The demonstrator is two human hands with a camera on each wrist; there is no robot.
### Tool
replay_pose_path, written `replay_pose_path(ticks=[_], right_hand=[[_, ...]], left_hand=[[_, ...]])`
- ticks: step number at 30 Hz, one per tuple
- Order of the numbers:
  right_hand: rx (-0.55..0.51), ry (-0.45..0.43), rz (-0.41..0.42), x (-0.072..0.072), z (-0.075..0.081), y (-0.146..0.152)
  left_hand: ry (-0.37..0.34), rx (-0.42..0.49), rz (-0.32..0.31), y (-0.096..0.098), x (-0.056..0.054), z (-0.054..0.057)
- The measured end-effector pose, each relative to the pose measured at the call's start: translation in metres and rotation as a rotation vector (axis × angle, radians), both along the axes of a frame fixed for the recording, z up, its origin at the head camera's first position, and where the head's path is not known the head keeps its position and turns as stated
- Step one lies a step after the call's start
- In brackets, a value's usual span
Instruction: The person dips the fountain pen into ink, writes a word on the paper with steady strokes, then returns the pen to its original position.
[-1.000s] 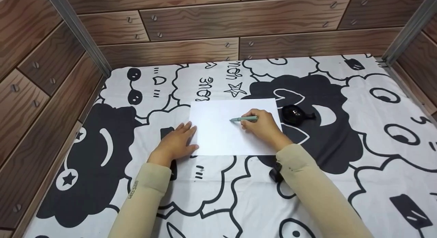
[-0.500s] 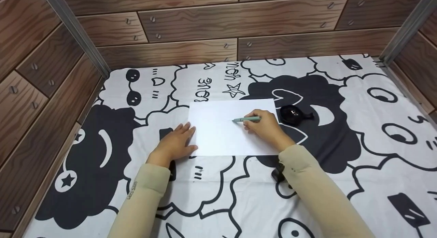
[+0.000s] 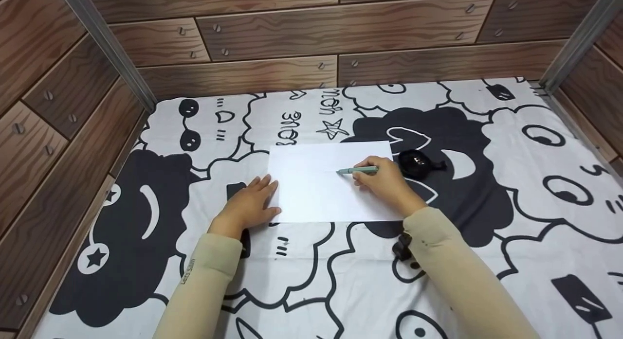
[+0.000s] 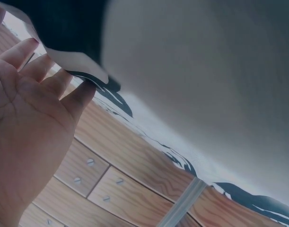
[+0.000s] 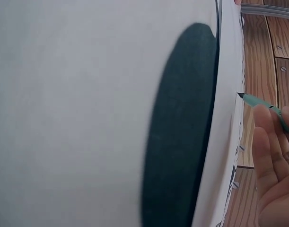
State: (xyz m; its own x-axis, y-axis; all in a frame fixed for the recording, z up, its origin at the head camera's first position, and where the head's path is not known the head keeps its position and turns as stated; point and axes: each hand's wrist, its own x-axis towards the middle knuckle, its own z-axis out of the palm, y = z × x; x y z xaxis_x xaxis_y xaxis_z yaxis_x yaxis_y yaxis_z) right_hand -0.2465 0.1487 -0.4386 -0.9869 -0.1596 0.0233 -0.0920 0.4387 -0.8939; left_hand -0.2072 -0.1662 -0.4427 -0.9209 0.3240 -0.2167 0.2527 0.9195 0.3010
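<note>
Working over a cartoon-printed cloth (image 3: pixel 297 268) and a white paper sheet (image 3: pixel 311 195) flat on it; resting the left hand (image 3: pixel 247 203), with extended fingers, at the sheet's left edge; curling the right hand (image 3: pixel 387 183) beside a glossy black object (image 3: pixel 414 164), pinching a green pen (image 3: pixel 362 169) with tip near mid-sheet.

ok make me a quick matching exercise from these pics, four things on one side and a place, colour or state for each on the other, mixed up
Things:
1. left hand
2. pen
3. paper
4. glossy black object

Descriptions:
A. white, lying flat
B. on the patterned cloth, right of the paper
C. resting at the paper's left edge
D. green, held in the right hand

Pairs: 1-C, 2-D, 3-A, 4-B
</note>
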Motion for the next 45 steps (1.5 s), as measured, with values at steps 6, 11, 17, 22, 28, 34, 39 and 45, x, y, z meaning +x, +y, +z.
replay_pose_path(ticks=[6,11,17,22,28,34,39,45], right_hand=[[0.007,0.000,-0.019,0.001,0.000,0.004],[0.013,-0.005,-0.034,0.002,0.001,0.009],[0.015,-0.009,-0.046,0.003,0.001,0.015],[0.027,-0.003,-0.053,0.005,0.002,0.020],[0.037,-0.009,-0.057,0.006,0.002,0.023],[0.051,-0.008,-0.055,0.007,0.003,0.027],[0.056,-0.008,-0.062,0.007,0.004,0.030],[0.056,0.003,-0.064,0.007,0.003,0.032]], left_hand=[[0.006,-0.004,-0.001,0.000,-0.001,0.000],[0.010,-0.007,-0.001,0.000,-0.001,-0.001],[0.009,-0.008,-0.004,0.000,-0.001,-0.002],[-0.001,-0.014,-0.002,0.000,0.000,-0.001],[0.001,-0.012,-0.012,-0.001,0.000,-0.002],[0.004,-0.003,-0.011,-0.001,0.000,-0.003],[0.001,-0.012,0.003,0.001,-0.002,-0.003],[-0.002,-0.018,0.002,0.000,-0.003,-0.003]])
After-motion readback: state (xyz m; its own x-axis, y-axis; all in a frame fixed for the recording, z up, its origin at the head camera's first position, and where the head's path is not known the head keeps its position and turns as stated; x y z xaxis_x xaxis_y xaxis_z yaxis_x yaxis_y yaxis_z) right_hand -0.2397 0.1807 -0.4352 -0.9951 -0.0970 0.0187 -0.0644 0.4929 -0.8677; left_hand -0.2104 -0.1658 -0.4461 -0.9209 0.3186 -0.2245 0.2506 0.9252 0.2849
